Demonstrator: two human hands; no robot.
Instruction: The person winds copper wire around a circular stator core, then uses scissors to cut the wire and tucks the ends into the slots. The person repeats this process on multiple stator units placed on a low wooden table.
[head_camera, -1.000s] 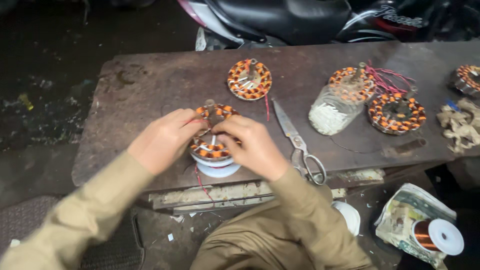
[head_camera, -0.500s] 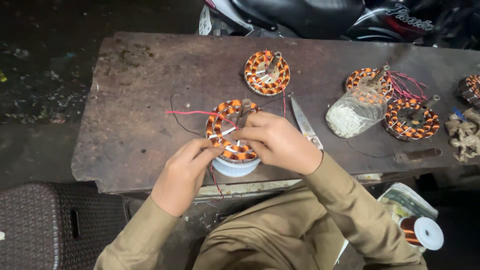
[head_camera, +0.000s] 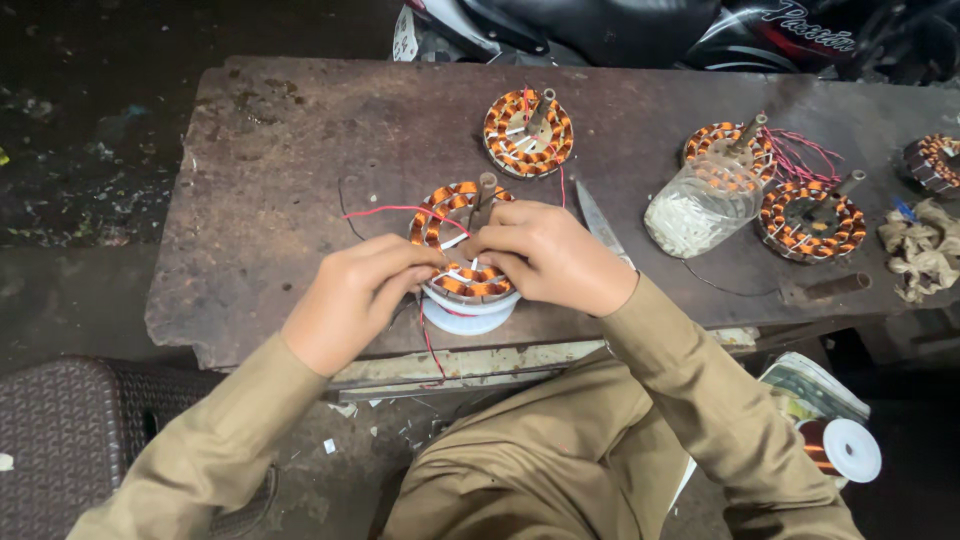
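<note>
A round motor stator (head_camera: 447, 210) with copper-orange coils and a metal shaft sits on a white ring at the near edge of a dark worn workbench (head_camera: 280, 150). My left hand (head_camera: 352, 298) pinches at its near left rim. My right hand (head_camera: 545, 255) covers its right side, fingertips pressed on the windings. A thin red wire (head_camera: 385, 211) runs from the stator out to the left, and another red strand hangs over the bench edge. What my fingers grip is hidden.
Another stator (head_camera: 527, 131) stands behind, two more (head_camera: 812, 218) lie at the right beside a clear jar (head_camera: 700, 208) of white bits. Scissors (head_camera: 598, 222) lie behind my right hand. A crumpled rag (head_camera: 922, 246) is far right, a copper wire spool (head_camera: 842, 449) below, a motorcycle (head_camera: 640, 25) beyond.
The view has shifted and closed in on the bench. My left hand has moved up from below the stator onto its near rim; my right hand stays on the windings.
</note>
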